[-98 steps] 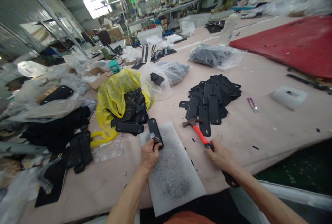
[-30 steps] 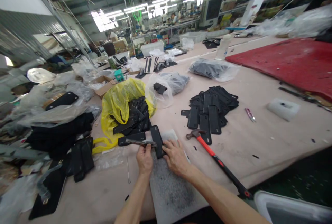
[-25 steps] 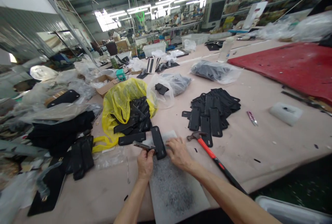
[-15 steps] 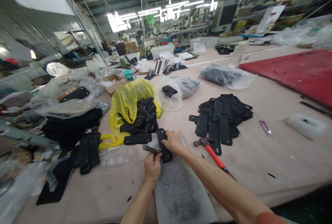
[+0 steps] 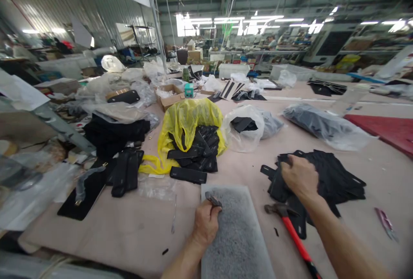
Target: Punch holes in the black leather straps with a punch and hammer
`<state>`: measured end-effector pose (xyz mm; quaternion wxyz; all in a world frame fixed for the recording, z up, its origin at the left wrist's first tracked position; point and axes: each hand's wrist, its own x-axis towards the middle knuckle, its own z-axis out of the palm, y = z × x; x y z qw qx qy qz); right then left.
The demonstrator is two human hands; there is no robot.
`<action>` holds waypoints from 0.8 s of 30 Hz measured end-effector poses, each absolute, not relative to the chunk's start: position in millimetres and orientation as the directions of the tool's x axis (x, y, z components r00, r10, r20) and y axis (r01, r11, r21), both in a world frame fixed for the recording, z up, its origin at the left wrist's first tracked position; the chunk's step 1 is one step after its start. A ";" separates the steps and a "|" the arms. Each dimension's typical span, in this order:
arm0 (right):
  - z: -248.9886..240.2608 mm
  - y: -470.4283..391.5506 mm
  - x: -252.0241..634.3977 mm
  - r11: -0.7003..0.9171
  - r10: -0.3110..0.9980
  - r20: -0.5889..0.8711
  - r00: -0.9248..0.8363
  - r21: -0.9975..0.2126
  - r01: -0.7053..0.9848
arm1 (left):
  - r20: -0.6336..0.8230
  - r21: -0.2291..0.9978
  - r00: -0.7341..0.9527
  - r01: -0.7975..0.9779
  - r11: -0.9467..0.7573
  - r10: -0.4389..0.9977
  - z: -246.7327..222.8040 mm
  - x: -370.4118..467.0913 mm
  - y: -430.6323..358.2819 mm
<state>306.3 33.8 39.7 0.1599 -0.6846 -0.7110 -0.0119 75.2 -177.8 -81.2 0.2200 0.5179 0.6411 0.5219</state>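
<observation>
My left hand (image 5: 206, 223) is closed round a small dark metal tool (image 5: 213, 200), held over the left edge of a grey speckled slab (image 5: 237, 231). Off to the right, my right hand (image 5: 300, 175) touches the pile of black strips (image 5: 335, 175); its fingertips are blurred, and whether they grip a strip is unclear. A hammer with a red handle (image 5: 295, 238) lies just below that pile. One black strip (image 5: 188, 175) rests before the yellow bag (image 5: 193, 111), which holds many more strips.
Clear plastic bags with dark pieces (image 5: 322, 124) lie behind the pile. Pink-handled snips (image 5: 385, 223) are at the right, a red board (image 5: 383, 130) beyond. Black pieces (image 5: 127, 171) and a thin metal rod (image 5: 174, 214) lie on the left.
My right hand has left the black strip over the slab and moved right to the pile. That strip is gone from the slab. The view has turned left.
</observation>
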 end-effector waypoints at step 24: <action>-24.0 -100.9 246.1 0.051 0.936 -0.203 -0.289 -0.732 0.680 | 0.306 0.865 -0.367 0.492 -0.097 0.878 -86.5 71.9 -178.2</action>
